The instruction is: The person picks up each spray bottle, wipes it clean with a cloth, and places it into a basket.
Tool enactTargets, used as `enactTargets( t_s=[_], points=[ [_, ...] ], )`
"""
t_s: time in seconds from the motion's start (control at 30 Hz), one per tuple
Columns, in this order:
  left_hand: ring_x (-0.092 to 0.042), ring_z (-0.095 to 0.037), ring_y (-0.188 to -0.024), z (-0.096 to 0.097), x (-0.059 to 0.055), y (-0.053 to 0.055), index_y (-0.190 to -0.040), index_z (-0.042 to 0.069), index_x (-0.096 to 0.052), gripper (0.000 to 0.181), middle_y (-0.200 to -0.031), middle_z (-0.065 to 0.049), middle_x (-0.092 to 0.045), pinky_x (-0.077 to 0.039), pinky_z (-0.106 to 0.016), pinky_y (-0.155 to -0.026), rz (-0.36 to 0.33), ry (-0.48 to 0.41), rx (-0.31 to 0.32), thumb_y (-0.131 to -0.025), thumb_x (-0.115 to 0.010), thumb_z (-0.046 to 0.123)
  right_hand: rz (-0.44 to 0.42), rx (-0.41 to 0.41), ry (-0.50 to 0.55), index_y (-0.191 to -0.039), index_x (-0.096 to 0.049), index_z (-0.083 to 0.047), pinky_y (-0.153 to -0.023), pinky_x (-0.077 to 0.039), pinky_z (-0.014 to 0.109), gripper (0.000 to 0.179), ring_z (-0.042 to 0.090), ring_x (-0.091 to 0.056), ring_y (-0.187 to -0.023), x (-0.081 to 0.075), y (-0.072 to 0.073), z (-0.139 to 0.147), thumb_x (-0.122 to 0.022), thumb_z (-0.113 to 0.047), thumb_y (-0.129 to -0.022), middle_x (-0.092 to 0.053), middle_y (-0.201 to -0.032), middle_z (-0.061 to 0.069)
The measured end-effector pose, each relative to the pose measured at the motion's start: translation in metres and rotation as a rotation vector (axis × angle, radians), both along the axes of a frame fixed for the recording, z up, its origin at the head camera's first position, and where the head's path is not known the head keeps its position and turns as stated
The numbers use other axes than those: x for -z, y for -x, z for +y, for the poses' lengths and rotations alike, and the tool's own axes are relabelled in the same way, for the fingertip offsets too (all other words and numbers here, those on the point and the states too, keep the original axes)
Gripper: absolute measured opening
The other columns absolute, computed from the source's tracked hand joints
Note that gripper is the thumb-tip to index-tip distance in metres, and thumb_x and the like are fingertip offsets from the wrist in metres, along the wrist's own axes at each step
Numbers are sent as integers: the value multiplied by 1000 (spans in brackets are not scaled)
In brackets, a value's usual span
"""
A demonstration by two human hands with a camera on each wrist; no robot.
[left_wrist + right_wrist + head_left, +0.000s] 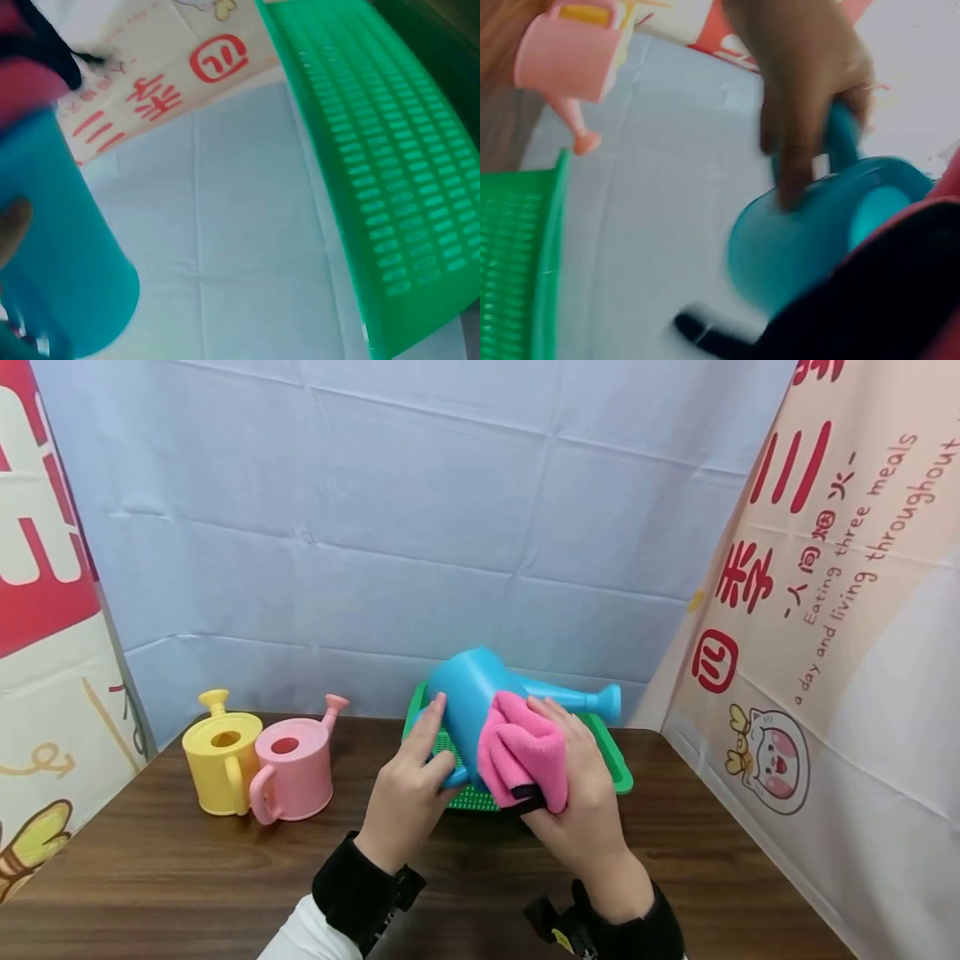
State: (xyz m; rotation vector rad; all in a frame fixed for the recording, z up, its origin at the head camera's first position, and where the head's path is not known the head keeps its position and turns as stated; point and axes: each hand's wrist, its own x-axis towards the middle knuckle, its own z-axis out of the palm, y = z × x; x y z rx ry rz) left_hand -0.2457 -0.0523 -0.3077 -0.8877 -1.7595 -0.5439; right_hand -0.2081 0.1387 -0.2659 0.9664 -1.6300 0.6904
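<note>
Two black wristbands mark the foreground as a person's left hand curls its fingers around the handle of a blue toy watering can, fingertips reaching onto its wall, while the right hand grips a bunched pink cloth with black trim at the can's upper end. Blur in the wrist views makes it hard to tell whether the cloth enters the opening. The can, tilted with its spout to the right, is held up off the wooden table; it looks to be light, stiff plastic, hard to break but smooth enough to slip, so the handle should offer the surest hold and the round body a steadying one. The cloth looks soft and light, best held in a gathered fistful. At left on the table stand a pink watering can and a yellow watering can, side by side; behind the blue can sits a green perforated basket, before a pale blue fabric backdrop
</note>
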Motion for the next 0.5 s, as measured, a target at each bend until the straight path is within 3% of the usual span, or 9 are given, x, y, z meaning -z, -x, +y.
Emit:
enactTargets(
  t_s=[0.1,0.17,0.27,0.33,0.4,0.5],
  points=[
    [-39,-34,-128,-2,-1,2,-70,6,-48,43,-137,-26,-42,-41,-40,-94,-2,79,48,-57,-88,15,-141,-1,-18,-117,-55,5,-100,-38,30,51,31,-52,-113,-5,-11,7,-61,-38,-90,-58,-118,17],
    [-38,-34,-129,-3,-1,4,-71,6,-48,44,-137,-26,-42,-38,-41,-97,-21,138,77,-59,-88,19,-270,25,-11,-107,-58,0,-88,-44,24,35,22,-57,-98,-7,-16,14,-66,-28,-88,-60,-104,10],
    [-35,-33,-131,-6,-1,6,-74,7,-47,44,-137,-26,-42,-36,-41,-99,-47,226,102,-63,-86,26,-500,148,32,-95,-57,-5,-68,-46,23,18,14,-54,-75,-9,-19,23,-69,-15,-85,-56,-82,3],
    [-35,-33,-131,-7,-1,7,-76,8,-47,45,-136,-26,-43,-35,-41,-100,-56,277,110,-65,-84,30,-647,225,80,-91,-56,-6,-62,-44,27,13,14,-51,-69,-11,-18,29,-67,-9,-84,-53,-75,2],
    [-34,-33,-132,-8,0,7,-78,8,-48,45,-137,-25,-42,-36,-39,-100,-72,319,116,-66,-83,32,-778,274,121,-94,-56,-5,-63,-45,29,15,17,-53,-71,-12,-14,35,-63,-17,-88,-54,-76,7],
    [-32,-32,-133,-8,0,7,-81,9,-49,44,-139,-24,-40,-36,-38,-101,-106,354,126,-67,-83,32,-901,286,138,-98,-55,-5,-66,-47,30,25,20,-55,-76,-11,-6,43,-58,-29,-92,-56,-81,11]
  ],
)
